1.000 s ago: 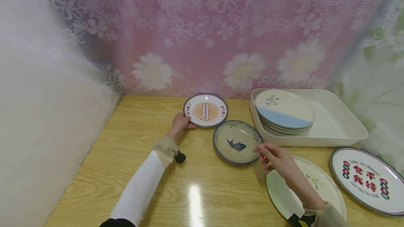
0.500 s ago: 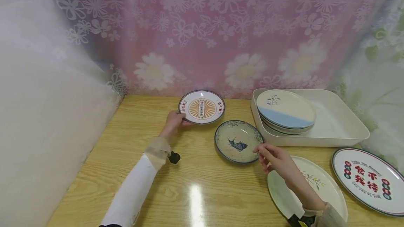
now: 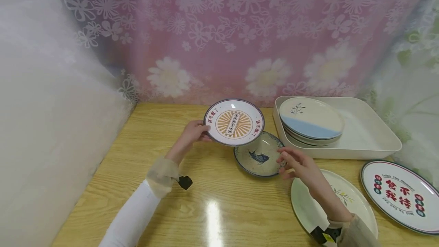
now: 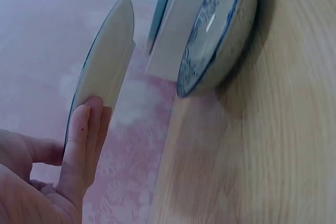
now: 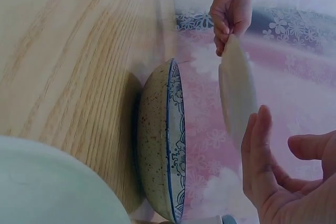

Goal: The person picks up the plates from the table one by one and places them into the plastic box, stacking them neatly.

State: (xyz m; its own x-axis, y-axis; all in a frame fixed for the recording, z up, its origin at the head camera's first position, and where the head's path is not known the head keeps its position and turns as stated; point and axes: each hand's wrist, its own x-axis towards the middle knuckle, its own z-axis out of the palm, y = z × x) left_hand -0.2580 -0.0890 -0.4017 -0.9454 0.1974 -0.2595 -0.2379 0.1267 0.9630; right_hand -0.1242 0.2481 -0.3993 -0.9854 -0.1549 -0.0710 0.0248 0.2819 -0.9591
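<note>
Left hand (image 3: 192, 132) pinches the rim of the sunburst plate (image 3: 234, 122), raised clear of the table (image 3: 185, 209). Right hand (image 3: 304, 171), fingers loose and released, hovers beside the fish dish (image 3: 259, 158).

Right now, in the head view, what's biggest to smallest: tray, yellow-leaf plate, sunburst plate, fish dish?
Tray
Yellow-leaf plate
Sunburst plate and fish dish: too close to rank; the dish is partly covered.

The red characters (image 3: 398, 193) on the large white plate (image 3: 423, 188) read 食不 over 我待, beneath small curved lettering (image 3: 394, 179) beginning "Enjoy The". Rim writing (image 3: 213, 115) on the smaller white plate (image 3: 234, 122) seems to read 该吃饭了; its central marks (image 3: 233, 123) are too small to read.
</note>
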